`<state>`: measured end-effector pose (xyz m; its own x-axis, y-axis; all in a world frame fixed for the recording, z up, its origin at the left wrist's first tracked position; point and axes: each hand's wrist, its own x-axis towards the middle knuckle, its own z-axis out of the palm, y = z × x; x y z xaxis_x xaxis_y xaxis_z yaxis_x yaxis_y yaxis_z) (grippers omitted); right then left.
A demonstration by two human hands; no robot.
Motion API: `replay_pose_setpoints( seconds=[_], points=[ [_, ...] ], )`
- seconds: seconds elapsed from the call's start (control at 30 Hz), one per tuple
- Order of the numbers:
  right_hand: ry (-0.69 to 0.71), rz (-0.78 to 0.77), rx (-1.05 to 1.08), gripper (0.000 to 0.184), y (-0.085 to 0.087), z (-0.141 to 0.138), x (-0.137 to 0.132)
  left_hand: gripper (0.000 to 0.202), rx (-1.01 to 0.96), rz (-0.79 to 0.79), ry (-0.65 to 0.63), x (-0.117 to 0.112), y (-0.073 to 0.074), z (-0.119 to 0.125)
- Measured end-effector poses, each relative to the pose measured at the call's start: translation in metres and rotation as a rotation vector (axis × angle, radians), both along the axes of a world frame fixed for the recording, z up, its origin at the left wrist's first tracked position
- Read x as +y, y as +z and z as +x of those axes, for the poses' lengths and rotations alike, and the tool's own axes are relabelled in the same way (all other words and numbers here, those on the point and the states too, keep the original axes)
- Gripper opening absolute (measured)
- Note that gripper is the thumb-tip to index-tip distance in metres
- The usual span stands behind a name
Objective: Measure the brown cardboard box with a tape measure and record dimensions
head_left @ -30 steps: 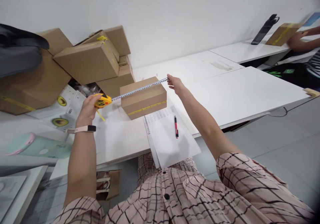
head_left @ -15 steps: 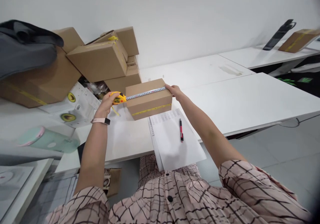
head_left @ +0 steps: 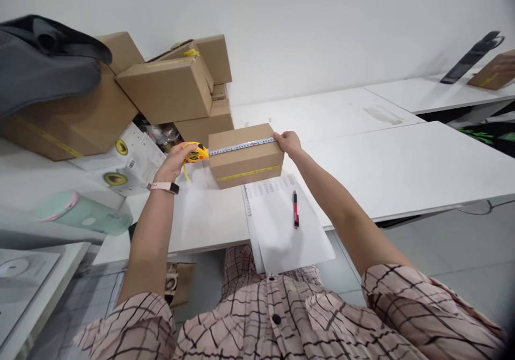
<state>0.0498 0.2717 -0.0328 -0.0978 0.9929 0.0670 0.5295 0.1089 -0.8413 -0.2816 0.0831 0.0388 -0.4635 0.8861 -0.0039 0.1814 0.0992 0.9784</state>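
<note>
My left hand (head_left: 173, 163), with a pink-banded wrist tracker, is closed around a yellow and black tape measure (head_left: 197, 153) at the left end of a small cardboard box (head_left: 249, 165). The silver blade (head_left: 241, 146) is drawn out across the box's top, from the left edge to the right. At the right edge, my right hand (head_left: 288, 141) pinches the blade's end; its hook is hidden under the fingers. Yellow tape runs along the box's front side. Just in front lies an open notebook (head_left: 281, 226) with rows of writing, and a red and black pen (head_left: 296, 210) on it.
Stacked cardboard boxes (head_left: 169, 92) and a dark grey bag (head_left: 48, 65) crowd the left. A white avocado-print box (head_left: 132, 161) and mint tumbler (head_left: 84, 213) stand nearer. A dark bottle (head_left: 469, 59) and taped box (head_left: 488, 75) are on the far-right table (head_left: 426, 100).
The camera view has turned slightly, so most things sit a little further right. Both hands keep their hold on the tape measure, its blade still lying across the box.
</note>
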Motion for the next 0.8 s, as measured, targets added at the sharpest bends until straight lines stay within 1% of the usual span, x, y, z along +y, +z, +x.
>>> replay_pose_setpoints(
  seconds=[0.07,0.1,0.13,0.17,0.2,0.23,0.27,0.3,0.33,0.4,0.43,0.5,0.57,0.63,0.7,0.8],
  points=[
    [-0.029,0.013,0.039,0.040,0.012,0.003,0.002,0.055,0.062,-0.023,-0.079,-0.016,0.011,0.007],
    [-0.024,0.026,0.091,0.039,0.020,0.005,0.003,0.060,0.093,-0.049,-0.142,-0.027,0.015,0.013],
    [0.011,0.054,0.149,0.038,0.028,0.007,0.004,0.065,0.113,-0.095,-0.228,-0.040,0.016,0.022],
    [0.061,0.086,0.201,0.038,0.037,0.008,0.004,0.067,0.113,-0.150,-0.326,-0.054,0.014,0.034],
    [0.120,0.117,0.237,0.037,0.046,0.007,0.005,0.066,0.083,-0.226,-0.443,-0.067,0.009,0.049],
    [0.182,0.145,0.251,0.037,0.053,0.003,0.005,0.064,0.004,-0.294,-0.553,-0.080,0.000,0.068],
    [0.239,0.174,0.238,0.036,0.059,-0.003,0.005,0.060,-0.099,-0.309,-0.596,-0.091,-0.010,0.088],
    [0.285,0.200,0.202,0.035,0.063,-0.011,0.005,0.056,-0.206,-0.293,-0.611,-0.099,-0.022,0.111],
    [0.311,0.221,0.153,0.033,0.064,-0.020,0.004,0.052,-0.309,-0.239,-0.577,-0.105,-0.034,0.133],
    [0.302,0.240,0.050,0.026,0.061,-0.042,0.002,0.049,-0.505,-0.145,-0.476,-0.105,-0.053,0.173],
    [0.290,0.244,0.009,0.024,0.058,-0.052,0.000,0.048,-0.588,-0.111,-0.428,-0.101,-0.059,0.190],
    [0.290,0.255,-0.044,0.028,0.051,-0.068,-0.004,0.049,-0.705,-0.029,-0.312,-0.087,-0.062,0.212],
    [0.330,0.275,-0.085,0.036,0.046,-0.075,-0.009,0.049,-0.747,0.038,-0.216,-0.071,-0.058,0.222],
    [0.372,0.290,-0.131,0.042,0.045,-0.076,-0.012,0.046,-0.745,0.060,-0.163,-0.059,-0.052,0.223],
    [0.392,0.304,-0.176,0.046,0.045,-0.074,-0.012,0.045,-0.747,0.050,-0.150,-0.051,-0.049,0.222],
    [0.393,0.326,-0.220,0.052,0.044,-0.074,-0.010,0.048,-0.766,0.017,-0.155,-0.048,-0.047,0.221]
  ],
)
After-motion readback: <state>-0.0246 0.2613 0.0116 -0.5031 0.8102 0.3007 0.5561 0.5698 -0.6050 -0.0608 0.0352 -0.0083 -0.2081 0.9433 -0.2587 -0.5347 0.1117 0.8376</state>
